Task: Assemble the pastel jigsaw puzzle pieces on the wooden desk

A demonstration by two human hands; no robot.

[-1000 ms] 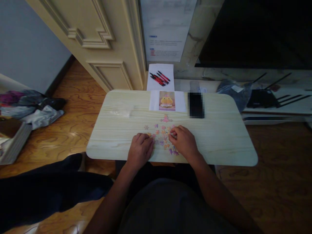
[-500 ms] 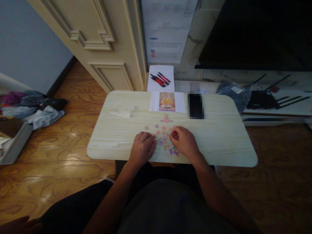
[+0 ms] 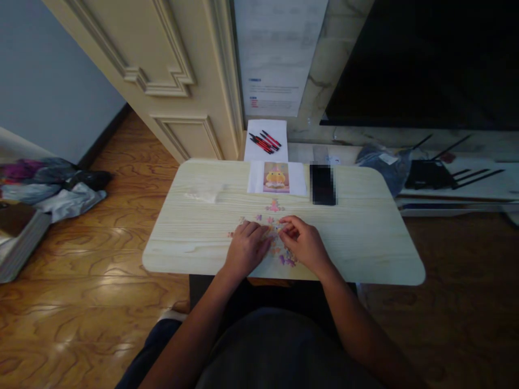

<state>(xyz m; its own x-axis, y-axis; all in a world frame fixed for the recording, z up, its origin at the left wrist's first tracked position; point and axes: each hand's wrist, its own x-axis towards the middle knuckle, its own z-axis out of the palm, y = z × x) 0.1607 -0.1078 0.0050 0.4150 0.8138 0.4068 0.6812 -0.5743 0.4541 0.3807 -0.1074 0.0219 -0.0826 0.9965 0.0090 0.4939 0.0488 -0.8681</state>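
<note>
Small jigsaw puzzle pieces in pink, orange and purple lie in a loose cluster on the pale wooden table (image 3: 357, 243). My left hand (image 3: 248, 246) rests palm down over the cluster's left side, fingers stretched toward the middle and hiding some pieces. Opposite it, my right hand (image 3: 304, 240) pinches a small yellowish puzzle piece (image 3: 277, 229) between thumb and fingers. Above the hands sits a joined pink group of pieces (image 3: 274, 206). Purple pieces (image 3: 287, 261) lie below, near the table's front edge. One orange piece (image 3: 230, 234) is just left of my left hand.
A printed picture of a yellow plush toy (image 3: 276, 177) lies at the table's back edge, beside a blurred-out dark phone-like object (image 3: 323, 185). A clear plastic bag (image 3: 205, 193) is at the back left. Behind are red and black pens (image 3: 265, 141) on white paper.
My left hand has moved right, further over the pieces and closer to my right hand. An orange piece now shows at its left. The view has tilted slightly upward.
</note>
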